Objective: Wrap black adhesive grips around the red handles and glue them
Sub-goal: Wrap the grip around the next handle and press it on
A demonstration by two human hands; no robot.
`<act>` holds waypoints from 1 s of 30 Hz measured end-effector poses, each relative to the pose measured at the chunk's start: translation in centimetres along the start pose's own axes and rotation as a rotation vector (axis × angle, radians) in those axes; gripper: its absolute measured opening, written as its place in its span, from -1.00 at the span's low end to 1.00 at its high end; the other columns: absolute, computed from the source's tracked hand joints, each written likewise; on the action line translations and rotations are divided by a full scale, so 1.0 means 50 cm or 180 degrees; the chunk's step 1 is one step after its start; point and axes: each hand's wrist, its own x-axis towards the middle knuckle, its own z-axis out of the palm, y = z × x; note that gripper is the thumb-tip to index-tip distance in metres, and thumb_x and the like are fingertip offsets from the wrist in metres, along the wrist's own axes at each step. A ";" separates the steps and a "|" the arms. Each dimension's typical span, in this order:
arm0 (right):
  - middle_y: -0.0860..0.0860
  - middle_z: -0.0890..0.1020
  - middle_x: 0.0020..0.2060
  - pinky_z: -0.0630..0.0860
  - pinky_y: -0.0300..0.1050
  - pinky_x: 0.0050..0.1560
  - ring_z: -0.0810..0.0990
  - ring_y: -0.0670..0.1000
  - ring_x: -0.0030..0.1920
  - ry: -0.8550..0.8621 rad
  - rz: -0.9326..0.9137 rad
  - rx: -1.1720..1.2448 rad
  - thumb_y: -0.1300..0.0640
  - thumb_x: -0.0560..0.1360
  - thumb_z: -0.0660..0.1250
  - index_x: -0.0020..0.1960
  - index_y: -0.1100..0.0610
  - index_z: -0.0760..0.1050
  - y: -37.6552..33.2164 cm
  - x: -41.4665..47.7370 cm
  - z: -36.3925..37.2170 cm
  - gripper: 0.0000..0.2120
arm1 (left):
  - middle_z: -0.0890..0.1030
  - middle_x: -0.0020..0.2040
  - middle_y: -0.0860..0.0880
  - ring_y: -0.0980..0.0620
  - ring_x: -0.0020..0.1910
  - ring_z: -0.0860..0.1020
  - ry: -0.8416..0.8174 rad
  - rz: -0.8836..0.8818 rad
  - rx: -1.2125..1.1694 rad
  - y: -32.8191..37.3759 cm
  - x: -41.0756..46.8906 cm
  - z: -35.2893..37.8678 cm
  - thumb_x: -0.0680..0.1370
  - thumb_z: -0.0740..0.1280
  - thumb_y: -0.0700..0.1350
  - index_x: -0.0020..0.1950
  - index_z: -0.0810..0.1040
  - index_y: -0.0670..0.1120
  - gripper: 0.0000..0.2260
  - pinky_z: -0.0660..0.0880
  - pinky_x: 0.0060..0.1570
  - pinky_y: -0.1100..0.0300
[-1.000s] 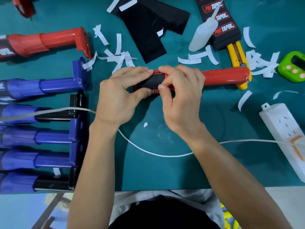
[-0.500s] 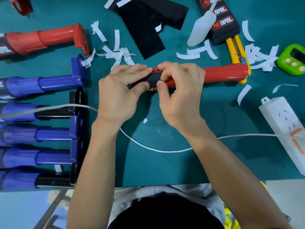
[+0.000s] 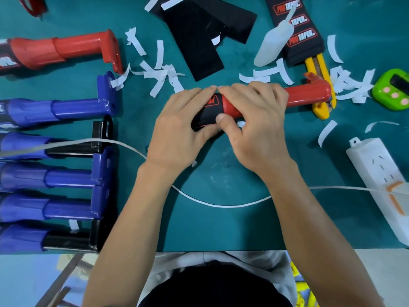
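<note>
A red handle (image 3: 306,95) lies across the middle of the teal mat, its flanged end to the right. A black adhesive grip (image 3: 207,114) with red lettering is wrapped round its left end. My left hand (image 3: 179,127) curls over that end and grips the wrapped part. My right hand (image 3: 256,122) holds the handle just right of the grip, thumb pressing on the grip's edge. More black grip strips (image 3: 199,38) lie at the top centre. A white glue bottle (image 3: 273,44) lies beside a stack of labelled grips (image 3: 298,34). Another red handle (image 3: 66,49) lies at top left.
Several blue handles (image 3: 55,109) and black ones line the left edge. White backing-paper scraps (image 3: 159,74) are scattered about. A yellow utility knife (image 3: 318,85), a green timer (image 3: 392,89), a white power strip (image 3: 380,180) and a white cable (image 3: 221,204) lie on the right and near side.
The handle has turned in my hands, and more of the black grip now shows on its left end. Both hands shifted slightly, my right hand closing further over the handle.
</note>
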 end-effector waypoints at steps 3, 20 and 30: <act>-0.03 0.68 0.23 0.25 0.06 0.40 0.56 0.14 0.24 0.0101 -0.0050 0.0174 0.06 0.61 0.33 0.33 0.16 0.63 0.001 0.000 -0.009 -0.66 | 0.59 0.32 0.04 0.05 0.30 0.48 -0.0094 -0.0072 -0.0083 -0.006 0.005 -0.006 0.52 0.56 0.05 0.46 0.54 -0.05 -0.46 0.30 0.36 0.37; 0.09 0.45 0.28 0.37 -0.09 0.25 0.46 0.19 0.22 -0.0257 0.1701 -0.0147 0.30 0.41 0.30 0.44 0.00 0.48 0.157 -0.003 -0.132 -0.39 | 0.58 0.27 0.26 0.07 0.25 0.57 -0.0306 -0.0315 -0.0758 -0.041 0.010 -0.018 0.55 0.47 0.04 0.27 0.42 0.10 -0.64 0.50 0.28 0.07; 0.00 0.59 0.19 0.44 0.06 0.01 0.55 0.20 0.08 0.0987 0.2835 -0.0804 0.06 0.44 0.31 0.34 -0.05 0.49 0.167 0.012 -0.135 -0.54 | 0.60 0.27 0.20 -0.01 0.25 0.58 -0.0256 -0.0354 -0.0977 -0.049 0.012 -0.015 0.56 0.49 0.03 0.23 0.45 0.14 -0.68 0.51 0.27 -0.16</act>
